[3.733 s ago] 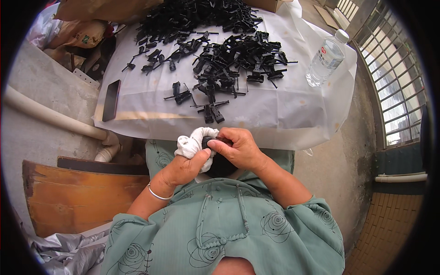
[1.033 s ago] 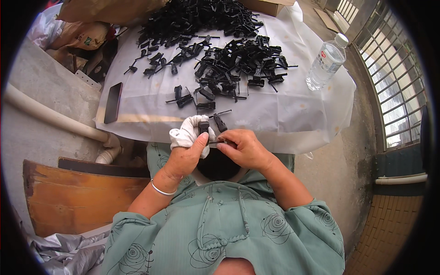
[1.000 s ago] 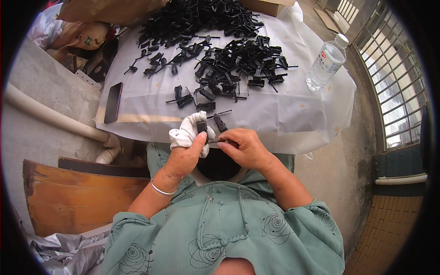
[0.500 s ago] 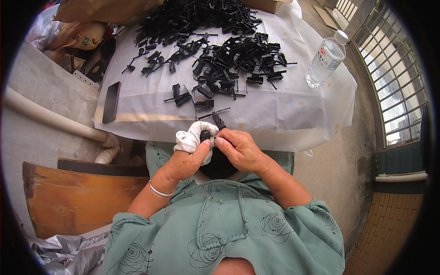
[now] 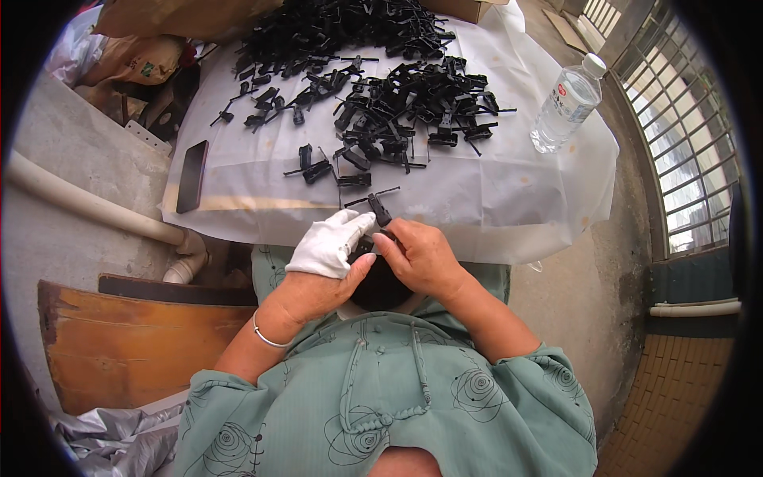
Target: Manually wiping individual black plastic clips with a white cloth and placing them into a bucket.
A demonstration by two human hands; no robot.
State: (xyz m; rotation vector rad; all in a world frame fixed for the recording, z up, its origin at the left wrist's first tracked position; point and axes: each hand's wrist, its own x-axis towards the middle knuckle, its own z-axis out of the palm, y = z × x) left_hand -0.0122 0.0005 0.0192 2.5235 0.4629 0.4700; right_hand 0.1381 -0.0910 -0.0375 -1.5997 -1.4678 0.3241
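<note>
My left hand (image 5: 326,248) wears a white glove that leaves the thumb bare. It is curled around a small black plastic part (image 5: 362,246), which the fingers partly cover. Facing it, my bare right hand (image 5: 421,256) is closed, thumb and fingers pinched at the right side of that part. Just beyond my fingertips, at the near edge of the table, lies a black clip-like piece (image 5: 379,208) with a thin rod across its end. More of these black pieces (image 5: 397,103) form a loose heap farther back.
White plastic sheeting (image 5: 477,203) covers the table. A dark phone (image 5: 192,176) lies at its left edge, and a clear water bottle (image 5: 566,105) stands at the right. Another large pile of black pieces (image 5: 334,32) sits at the back, beside a cardboard box (image 5: 461,8).
My left hand has turned and its gloved fingers have straightened from a tight curl, showing the back of the glove. The right hand has barely shifted. Things on the table stay put.
</note>
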